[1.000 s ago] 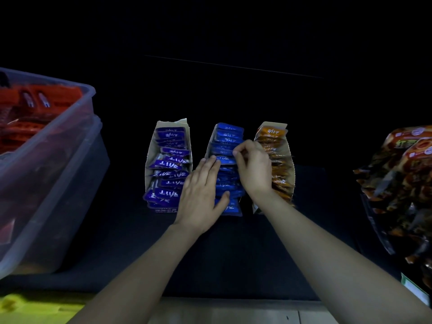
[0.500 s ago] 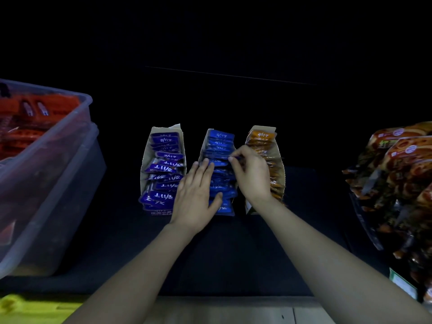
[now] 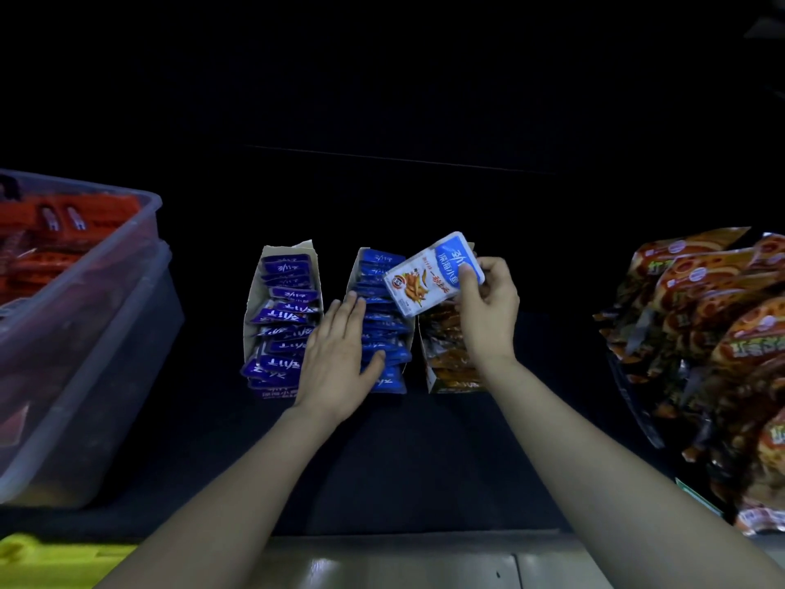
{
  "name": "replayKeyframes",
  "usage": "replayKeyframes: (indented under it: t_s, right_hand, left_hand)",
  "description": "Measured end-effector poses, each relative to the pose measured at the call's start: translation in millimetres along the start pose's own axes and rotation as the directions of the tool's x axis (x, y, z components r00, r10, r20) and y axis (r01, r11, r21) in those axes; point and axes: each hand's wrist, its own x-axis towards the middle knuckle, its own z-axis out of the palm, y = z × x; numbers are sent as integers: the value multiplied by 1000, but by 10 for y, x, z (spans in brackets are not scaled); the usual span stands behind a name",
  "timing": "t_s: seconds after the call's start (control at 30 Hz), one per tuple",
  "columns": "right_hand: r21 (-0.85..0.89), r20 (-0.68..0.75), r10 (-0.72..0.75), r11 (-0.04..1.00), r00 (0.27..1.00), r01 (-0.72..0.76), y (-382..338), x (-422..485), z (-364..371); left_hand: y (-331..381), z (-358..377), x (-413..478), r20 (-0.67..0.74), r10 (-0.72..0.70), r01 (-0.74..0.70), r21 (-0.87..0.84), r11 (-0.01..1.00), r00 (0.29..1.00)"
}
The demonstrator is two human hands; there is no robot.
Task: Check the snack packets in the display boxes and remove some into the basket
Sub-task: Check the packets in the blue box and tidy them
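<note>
Right hand (image 3: 488, 308): partly closed. The thumb lies on the printed face of one blue-and-white packet (image 3: 431, 276) and the fingers curl behind it, pinching its right end. The packet is held clear of the boxes, tilted, face toward the camera, above the gap between the middle display box (image 3: 353, 269) and the right display box (image 3: 430, 374).

Left hand (image 3: 337, 363): flat, palm down, fingers straight and together, thumb spread. It rests on the blue packets (image 3: 384, 329) standing in the middle display box.

The left display box (image 3: 255, 299) holds purple packets (image 3: 284, 316), and the right display box holds orange-brown ones. All three stand side by side on the dark surface (image 3: 403, 452).

Far left: clear plastic tub (image 3: 106, 316) with red packets (image 3: 63, 235). Far right: pile of large snack bags (image 3: 713, 333).
</note>
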Motion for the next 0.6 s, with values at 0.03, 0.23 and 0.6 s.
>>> replayKeyframes:
  t_s: [0.03,0.23,0.6]
  right_hand:
    - [16,-7,22,1000,1000,-22,-22,4,-10]
    - [59,77,175,982,982,-180,-146,-22,2]
    - [279,354,198,910,914,-305,-292,-68,-33]
  left_hand:
    - [14,-16,-13,-27,5,-6,-21,1000,1000]
    - [229,-128,-19,-225,108,-146,-160,976,968]
    - [339,-230,-28,-385,79,-202,-292,935,920]
